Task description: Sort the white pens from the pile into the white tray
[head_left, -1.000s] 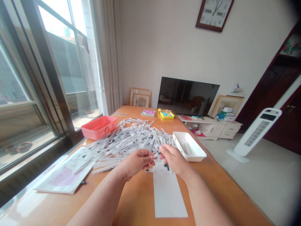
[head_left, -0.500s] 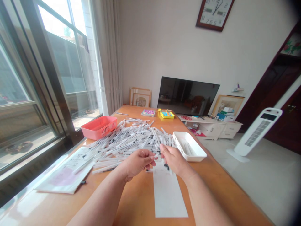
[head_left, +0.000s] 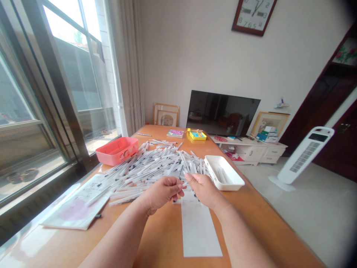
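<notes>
My left hand (head_left: 167, 190) is closed in a pinch, with the short clear end of a pen (head_left: 184, 184) showing at its fingertips. My right hand (head_left: 203, 189) is closed right beside it, thumb stretched along the top and touching or nearly touching that end. What sits inside its fingers is hidden. Beyond both hands spreads a big heap of clear pens (head_left: 156, 163), several with black ends. Under my right hand lies a long strip of white paper (head_left: 199, 230); a few small black pieces show partly near its far end.
A pink basket (head_left: 115, 154) stands left of the heap. At right, a white tray (head_left: 235, 182) holds a few clear tubes. A booklet (head_left: 75, 208) lies at the left edge with a black cap (head_left: 98, 216) beside it. Farther back sit a yellow box (head_left: 197, 134) and a magazine (head_left: 175, 133).
My right hand has shifted slightly left, its thumb now over the pen's end, and covers more of the black pieces on the paper. My left hand has stayed in place.
</notes>
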Demonstrator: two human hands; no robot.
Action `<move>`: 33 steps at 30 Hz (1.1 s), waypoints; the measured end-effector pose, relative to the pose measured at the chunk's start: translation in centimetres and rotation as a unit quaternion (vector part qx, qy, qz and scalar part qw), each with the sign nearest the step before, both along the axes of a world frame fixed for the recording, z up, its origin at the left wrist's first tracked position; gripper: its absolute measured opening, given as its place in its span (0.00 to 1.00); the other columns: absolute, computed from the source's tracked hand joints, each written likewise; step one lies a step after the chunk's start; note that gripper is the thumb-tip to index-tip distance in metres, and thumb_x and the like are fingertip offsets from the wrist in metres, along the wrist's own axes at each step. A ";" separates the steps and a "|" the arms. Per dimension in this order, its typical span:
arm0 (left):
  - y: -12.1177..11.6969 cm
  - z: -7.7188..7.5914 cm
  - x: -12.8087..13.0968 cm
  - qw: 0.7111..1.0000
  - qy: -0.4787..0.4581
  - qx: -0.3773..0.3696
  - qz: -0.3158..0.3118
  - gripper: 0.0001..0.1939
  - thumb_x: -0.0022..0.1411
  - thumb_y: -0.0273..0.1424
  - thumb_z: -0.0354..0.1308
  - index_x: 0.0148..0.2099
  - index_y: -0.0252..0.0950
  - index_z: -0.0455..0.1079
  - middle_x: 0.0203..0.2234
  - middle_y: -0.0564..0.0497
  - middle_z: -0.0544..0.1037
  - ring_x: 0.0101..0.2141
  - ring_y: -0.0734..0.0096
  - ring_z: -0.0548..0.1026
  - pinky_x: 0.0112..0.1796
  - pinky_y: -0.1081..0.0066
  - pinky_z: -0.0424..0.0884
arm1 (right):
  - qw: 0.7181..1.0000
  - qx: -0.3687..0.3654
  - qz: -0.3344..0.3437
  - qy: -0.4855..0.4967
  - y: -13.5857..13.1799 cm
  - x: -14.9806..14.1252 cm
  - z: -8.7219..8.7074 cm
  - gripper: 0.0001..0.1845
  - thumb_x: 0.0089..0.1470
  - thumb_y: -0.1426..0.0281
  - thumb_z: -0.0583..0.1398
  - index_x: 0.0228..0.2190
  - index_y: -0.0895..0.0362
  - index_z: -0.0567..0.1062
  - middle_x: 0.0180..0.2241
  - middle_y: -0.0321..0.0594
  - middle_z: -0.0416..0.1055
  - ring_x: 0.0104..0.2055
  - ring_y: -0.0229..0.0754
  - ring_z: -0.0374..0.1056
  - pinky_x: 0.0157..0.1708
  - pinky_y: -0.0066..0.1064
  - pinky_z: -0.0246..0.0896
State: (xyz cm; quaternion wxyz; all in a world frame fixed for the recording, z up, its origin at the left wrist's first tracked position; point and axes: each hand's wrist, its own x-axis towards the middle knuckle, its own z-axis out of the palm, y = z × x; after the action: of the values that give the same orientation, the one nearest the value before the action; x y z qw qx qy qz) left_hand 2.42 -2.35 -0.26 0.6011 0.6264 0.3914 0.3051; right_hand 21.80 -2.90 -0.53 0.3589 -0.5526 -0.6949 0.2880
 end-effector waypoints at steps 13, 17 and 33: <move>0.0 0.2 -0.2 1.000 -0.001 0.011 0.013 0.18 0.59 0.44 0.61 0.37 0.32 0.73 0.31 0.46 0.78 0.27 0.74 0.69 0.29 0.72 0.60 | 0.997 -0.019 0.030 0.075 -0.2 0.3 0.1 0.18 0.60 0.55 0.55 0.27 0.55 0.67 0.24 0.33 0.68 0.26 0.36 0.61 0.26 0.26 0.55; -0.1 0.2 0.1 0.999 0.008 0.026 0.034 0.16 0.57 0.42 0.63 0.39 0.32 0.75 0.30 0.48 0.77 0.28 0.73 0.69 0.31 0.71 0.61 | 0.999 0.013 -0.006 0.040 0.1 0.0 -0.2 0.20 0.59 0.55 0.54 0.23 0.54 0.61 0.20 0.29 0.57 0.24 0.35 0.54 0.23 0.26 0.48; -0.2 0.1 0.3 0.996 0.074 0.041 0.010 0.23 0.63 0.49 0.53 0.40 0.33 0.74 0.31 0.46 0.78 0.30 0.69 0.71 0.34 0.68 0.66 | 0.996 0.043 -0.050 0.053 0.4 0.5 -0.1 0.23 0.61 0.51 0.51 0.22 0.54 0.61 0.21 0.30 0.54 0.26 0.36 0.53 0.26 0.27 0.49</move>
State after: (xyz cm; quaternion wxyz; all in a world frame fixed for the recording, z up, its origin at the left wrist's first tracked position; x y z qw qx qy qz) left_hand 2.70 -2.58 -0.19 0.5413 0.6672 0.4287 0.2794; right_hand 22.33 -2.46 -0.60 0.4327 -0.5545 -0.6581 0.2686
